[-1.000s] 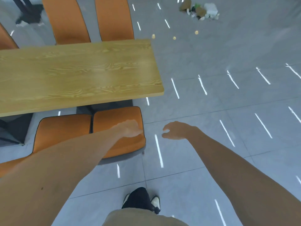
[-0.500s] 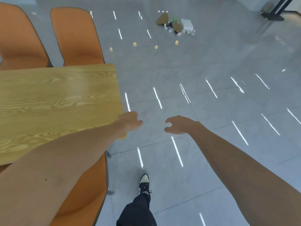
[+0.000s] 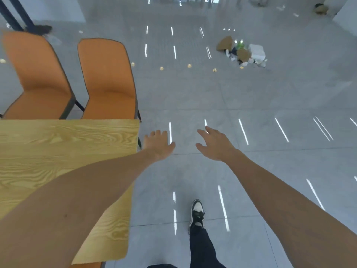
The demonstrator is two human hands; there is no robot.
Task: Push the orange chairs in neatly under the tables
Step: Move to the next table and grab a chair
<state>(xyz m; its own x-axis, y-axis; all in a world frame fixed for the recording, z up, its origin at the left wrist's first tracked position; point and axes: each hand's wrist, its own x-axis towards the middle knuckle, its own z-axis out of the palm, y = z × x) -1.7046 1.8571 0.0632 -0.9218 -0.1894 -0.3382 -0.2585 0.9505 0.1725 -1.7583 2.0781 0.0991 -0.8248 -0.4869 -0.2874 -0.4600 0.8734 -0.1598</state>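
Observation:
Two orange chairs stand side by side at the far side of the wooden table (image 3: 67, 144), the right chair (image 3: 110, 78) and the left chair (image 3: 36, 74), their seats partly under the tabletop. My left hand (image 3: 158, 144) hovers just past the table's right edge with fingers spread, holding nothing. My right hand (image 3: 216, 146) is stretched out over the grey floor, fingers straight and empty. A sliver of another orange seat (image 3: 87, 265) shows under the table's near corner.
A heap of rubbish (image 3: 243, 52) with cardboard and white packaging lies on the floor at the far right. My foot in a black and white shoe (image 3: 197, 211) steps along the tiled aisle right of the table. Black metal legs (image 3: 17, 18) stand far left.
I have walked forward along the table's right end; the near chairs slid out of view and the far chairs came closer. Both hands went from loosely curled to spread.

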